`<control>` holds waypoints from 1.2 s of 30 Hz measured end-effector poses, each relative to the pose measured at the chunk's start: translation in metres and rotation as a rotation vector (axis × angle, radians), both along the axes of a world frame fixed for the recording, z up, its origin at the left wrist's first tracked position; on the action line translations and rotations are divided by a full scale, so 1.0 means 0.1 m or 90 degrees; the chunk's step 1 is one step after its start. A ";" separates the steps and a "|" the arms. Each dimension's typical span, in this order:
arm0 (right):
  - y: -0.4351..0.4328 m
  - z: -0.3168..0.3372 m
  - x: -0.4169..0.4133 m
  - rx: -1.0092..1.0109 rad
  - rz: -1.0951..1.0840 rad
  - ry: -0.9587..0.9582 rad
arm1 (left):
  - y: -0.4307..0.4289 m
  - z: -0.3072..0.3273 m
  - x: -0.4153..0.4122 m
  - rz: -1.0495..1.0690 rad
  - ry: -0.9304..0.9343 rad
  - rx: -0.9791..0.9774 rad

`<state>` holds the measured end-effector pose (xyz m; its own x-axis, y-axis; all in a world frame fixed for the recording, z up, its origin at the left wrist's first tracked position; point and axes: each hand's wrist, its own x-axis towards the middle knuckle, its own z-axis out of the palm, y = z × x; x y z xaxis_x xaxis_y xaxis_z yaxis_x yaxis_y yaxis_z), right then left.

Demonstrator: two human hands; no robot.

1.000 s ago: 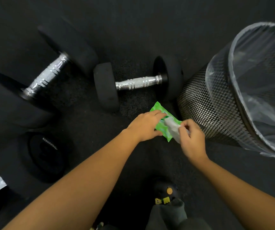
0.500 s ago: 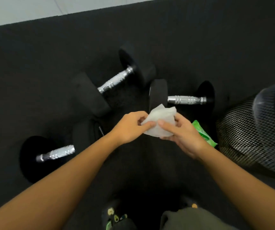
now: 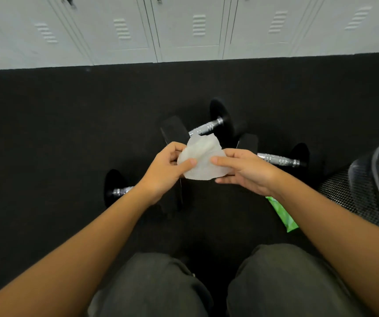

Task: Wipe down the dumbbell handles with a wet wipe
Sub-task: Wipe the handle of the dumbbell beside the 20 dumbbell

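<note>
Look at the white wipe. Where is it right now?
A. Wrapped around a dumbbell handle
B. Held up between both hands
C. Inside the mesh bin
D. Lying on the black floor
B, because the wet wipe is pinched between the left hand and the right hand, up above the dumbbells and not touching any handle.

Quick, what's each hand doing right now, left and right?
Left hand: closed on the wipe, thumb and fingers pinching its left edge.
Right hand: closed on the same wipe, holding its right side.
</note>
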<state>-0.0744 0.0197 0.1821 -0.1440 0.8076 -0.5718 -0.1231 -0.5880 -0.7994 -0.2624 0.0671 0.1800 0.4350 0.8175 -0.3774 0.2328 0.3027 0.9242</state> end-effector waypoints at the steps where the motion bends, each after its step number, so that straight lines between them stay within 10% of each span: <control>1: 0.01 0.10 -0.06 -0.010 0.019 0.018 | -0.05 0.06 -0.06 -0.016 0.014 0.046; 7: 0.12 0.52 -0.33 -0.031 0.084 -0.007 | -0.22 0.44 -0.27 -0.109 0.132 0.293; 16: 0.18 0.53 -0.41 0.010 -0.012 0.055 | -0.25 0.55 -0.30 0.055 0.021 0.059; 25: 0.24 0.39 -0.47 0.015 -0.028 0.141 | -0.19 0.57 -0.40 -0.006 0.161 0.261; 36: 0.57 0.07 -0.90 0.049 0.148 0.123 | 0.08 0.35 -0.94 0.125 0.034 0.094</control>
<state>-0.1646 0.0764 0.1893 -0.4299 0.7803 -0.4543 -0.1474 -0.5570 -0.8173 -0.3567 0.0753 0.2150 0.2447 0.9325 -0.2656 0.2328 0.2094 0.9497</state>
